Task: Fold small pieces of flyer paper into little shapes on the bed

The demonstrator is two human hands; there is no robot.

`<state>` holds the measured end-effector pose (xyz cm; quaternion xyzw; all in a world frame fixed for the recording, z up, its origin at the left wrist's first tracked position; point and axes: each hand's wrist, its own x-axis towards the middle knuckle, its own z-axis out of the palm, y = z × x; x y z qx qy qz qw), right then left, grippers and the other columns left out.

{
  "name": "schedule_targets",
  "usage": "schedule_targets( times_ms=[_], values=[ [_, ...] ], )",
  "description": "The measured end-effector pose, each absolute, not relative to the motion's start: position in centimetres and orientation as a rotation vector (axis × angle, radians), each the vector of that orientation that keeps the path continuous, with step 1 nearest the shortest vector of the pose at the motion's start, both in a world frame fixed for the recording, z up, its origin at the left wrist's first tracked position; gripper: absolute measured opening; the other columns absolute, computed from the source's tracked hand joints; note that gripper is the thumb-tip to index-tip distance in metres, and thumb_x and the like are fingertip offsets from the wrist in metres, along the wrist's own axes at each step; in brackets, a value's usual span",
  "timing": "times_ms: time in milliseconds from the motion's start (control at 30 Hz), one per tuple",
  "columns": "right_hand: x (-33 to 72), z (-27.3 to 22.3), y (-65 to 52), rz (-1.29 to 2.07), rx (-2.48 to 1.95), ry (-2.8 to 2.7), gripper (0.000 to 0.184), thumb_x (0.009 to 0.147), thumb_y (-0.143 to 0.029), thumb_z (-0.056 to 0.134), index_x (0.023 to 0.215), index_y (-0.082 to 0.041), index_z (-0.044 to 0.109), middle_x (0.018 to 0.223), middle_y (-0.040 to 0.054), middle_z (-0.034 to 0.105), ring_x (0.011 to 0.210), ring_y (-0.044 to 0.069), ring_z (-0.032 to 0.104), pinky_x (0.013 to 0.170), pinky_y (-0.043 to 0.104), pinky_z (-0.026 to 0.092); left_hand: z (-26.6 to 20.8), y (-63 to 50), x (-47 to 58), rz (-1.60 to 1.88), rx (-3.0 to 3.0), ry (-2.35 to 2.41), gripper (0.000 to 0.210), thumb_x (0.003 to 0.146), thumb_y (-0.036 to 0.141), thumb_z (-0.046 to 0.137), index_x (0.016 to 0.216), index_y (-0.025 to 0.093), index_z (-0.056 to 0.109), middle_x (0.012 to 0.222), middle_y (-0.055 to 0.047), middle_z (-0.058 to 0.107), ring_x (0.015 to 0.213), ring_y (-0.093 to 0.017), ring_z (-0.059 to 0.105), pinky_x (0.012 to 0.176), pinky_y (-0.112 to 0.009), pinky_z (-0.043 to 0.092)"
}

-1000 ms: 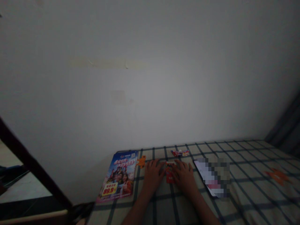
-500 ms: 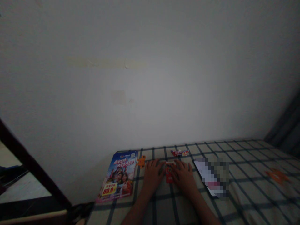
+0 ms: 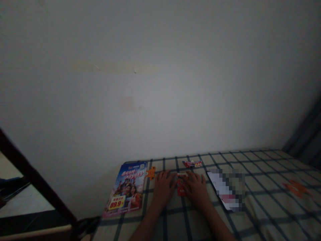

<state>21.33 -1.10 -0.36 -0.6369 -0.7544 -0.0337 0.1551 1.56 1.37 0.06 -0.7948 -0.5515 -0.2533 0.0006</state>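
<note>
Right now, both your hands lie palm down on the checked cloth, fingers loosely spread rather than closed in a grip. Between them sits the small red packet [image 3: 181,191], flat on the cloth. Your right hand [image 3: 197,184] covers its right side with the fingers; your left hand [image 3: 164,183] has its thumb close by the left edge, though you can't tell from this view whether it touches.

Just beyond your right fingertips lies a crumpled-looking red, white and blue piece [image 3: 192,163]. To the left of your left hand you have an orange cut-out shape [image 3: 151,173], right beside a glossy leaflet [image 3: 129,187] with a large "89.9" on it. On your right rests a phone [image 3: 220,189], its screen partly pixelated. Farther right is another orange shape [image 3: 297,188], and a pale wall [image 3: 175,100] rises behind everything.
</note>
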Motion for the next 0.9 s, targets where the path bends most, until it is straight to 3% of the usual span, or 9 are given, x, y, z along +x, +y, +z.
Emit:
schedule_targets(
  times_ms=[900],
  values=[
    [21.32, -0.34, -1.12, -0.105, -1.824, -2.159, 0.042, 0.098, -0.040, 0.042, 0.138, -0.042, 0.054, 0.151, 0.0012, 0.048, 0.134, 0.030, 0.044, 0.115, 0.063, 0.021, -0.16, 1.48, 1.53, -0.796, -2.502, -1.735, 0.035, 0.095, 0.042, 0.059, 0.130, 0.038, 0.064, 0.138, -0.002, 0.059, 0.126, -0.028, 0.048, 0.112, -0.052, 0.035]
  ],
)
